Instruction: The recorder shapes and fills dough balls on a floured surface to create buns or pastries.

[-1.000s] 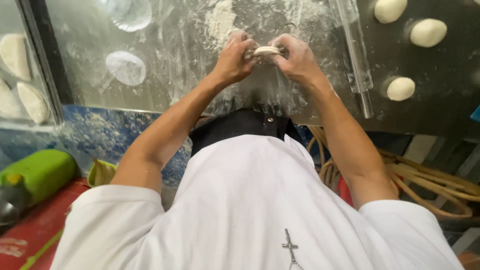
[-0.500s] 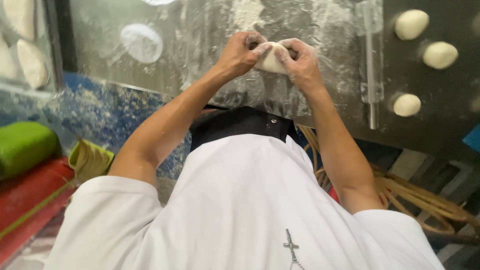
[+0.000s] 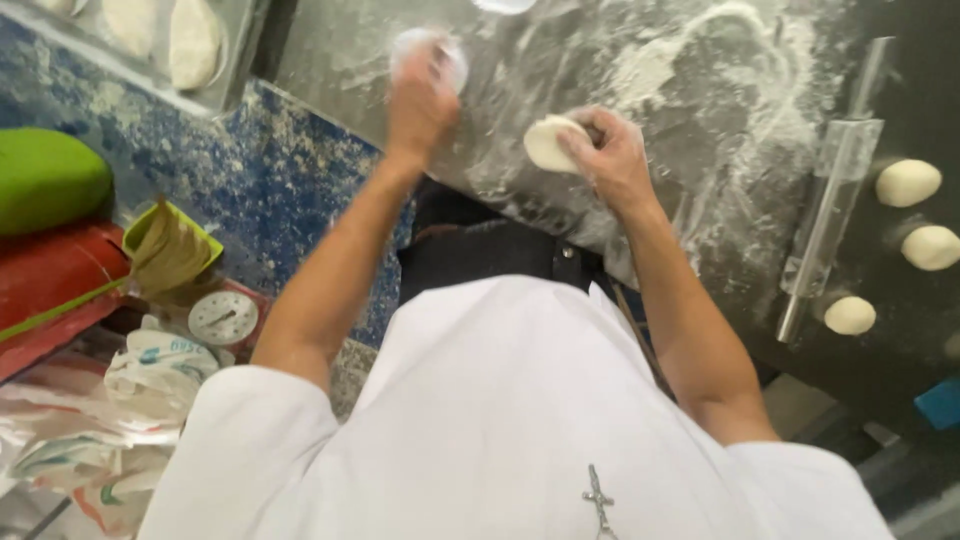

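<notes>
Right hand (image 3: pixel 612 152) grips a folded dough piece (image 3: pixel 548 142), fingers curled over its right edge, thumb side under it. The dough piece sits at roughly 12 o'clock from the person's chest, just above the floured worktop (image 3: pixel 700 120); can't tell if it touches the surface.

Left hand (image 3: pixel 420 100) is out at 11 o'clock, fingers bent down onto a flat round dough wrapper (image 3: pixel 428 50) lying on the worktop. Motion blur there, so can't tell whether it's pinching the wrapper or only pressing on it.

Hands are well apart, with the wrapper at 10 o'clock from the dough piece.

Around them:
- Clear rolling pin (image 3: pixel 828 195) at 3 o'clock from the right hand, lying near-upright in frame, slightly tilted.
- Three dough balls (image 3: pixel 908 183) at 3 o'clock beyond the pin, on the dark part of the surface, apart from each other.
- Tray (image 3: pixel 240 70) at 10 o'clock holds finished folded dumplings (image 3: pixel 193 42).
- Green container (image 3: pixel 50 178) and a small round dial scale (image 3: pixel 223 318) at 8–9 o'clock, below the counter edge.
</notes>
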